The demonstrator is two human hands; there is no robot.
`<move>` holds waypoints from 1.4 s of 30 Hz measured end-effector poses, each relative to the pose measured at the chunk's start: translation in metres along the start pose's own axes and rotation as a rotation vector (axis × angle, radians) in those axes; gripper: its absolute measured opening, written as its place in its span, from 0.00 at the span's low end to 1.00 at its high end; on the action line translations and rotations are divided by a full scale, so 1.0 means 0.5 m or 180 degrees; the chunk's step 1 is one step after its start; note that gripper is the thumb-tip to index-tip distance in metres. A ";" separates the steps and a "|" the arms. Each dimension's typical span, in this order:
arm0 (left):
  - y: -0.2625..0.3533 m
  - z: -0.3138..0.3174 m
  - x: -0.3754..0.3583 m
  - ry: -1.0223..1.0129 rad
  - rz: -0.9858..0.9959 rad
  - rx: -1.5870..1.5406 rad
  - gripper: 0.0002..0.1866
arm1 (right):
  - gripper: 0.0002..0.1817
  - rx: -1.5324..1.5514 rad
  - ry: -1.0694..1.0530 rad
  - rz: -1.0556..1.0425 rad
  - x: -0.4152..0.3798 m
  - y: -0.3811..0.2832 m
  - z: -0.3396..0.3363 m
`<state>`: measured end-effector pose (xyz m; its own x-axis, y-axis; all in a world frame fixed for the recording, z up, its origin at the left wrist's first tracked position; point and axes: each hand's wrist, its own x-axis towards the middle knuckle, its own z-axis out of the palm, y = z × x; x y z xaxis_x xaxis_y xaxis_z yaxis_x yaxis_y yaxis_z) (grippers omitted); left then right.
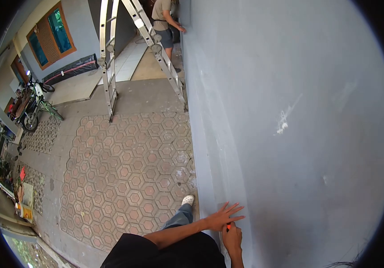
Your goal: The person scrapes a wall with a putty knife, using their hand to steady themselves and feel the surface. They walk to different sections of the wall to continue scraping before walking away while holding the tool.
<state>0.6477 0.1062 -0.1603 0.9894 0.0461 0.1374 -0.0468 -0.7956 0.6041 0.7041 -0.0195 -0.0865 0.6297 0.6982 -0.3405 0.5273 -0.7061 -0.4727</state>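
My left hand [221,218] lies against the grey wall [290,178] with its fingers spread. Just below it, my right hand [232,240] is closed around a small orange-and-black tool [229,227]. Only a bit of that tool shows above the fist, so its kind cannot be made out. Both hands are at the lower part of the wall, close together near its left edge. A whitish scuffed patch [282,125] marks the wall higher up, and a paler strip runs down it above my hands.
An aluminium ladder [108,85] stands spread over the paving [125,178]. Beyond it, another person [161,22] has a hand at the wall. A motorbike [31,105] is parked at the left, near a long black roll [71,70] under the window. My shoe [188,199] is on the paving.
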 end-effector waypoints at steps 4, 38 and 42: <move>-0.160 -0.089 0.055 0.0125 0.0814 -0.0147 0.48 | 0.14 0.0276 0.0013 -0.0286 0.158 -0.052 0.034; -0.233 -0.123 0.040 -0.0830 -0.0285 0.0397 0.70 | 0.24 0.4347 -0.2403 0.1877 0.291 -0.015 0.086; -0.056 0.005 -0.032 -0.0816 -0.0268 0.0393 0.69 | 0.25 0.4214 -0.2395 0.1957 0.092 0.110 0.095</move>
<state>0.6337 0.1260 -0.1814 0.9922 -0.0265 -0.1216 0.0385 -0.8636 0.5027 0.7350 -0.0206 -0.1666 -0.0634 0.5442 -0.8366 -0.7572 -0.5723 -0.3149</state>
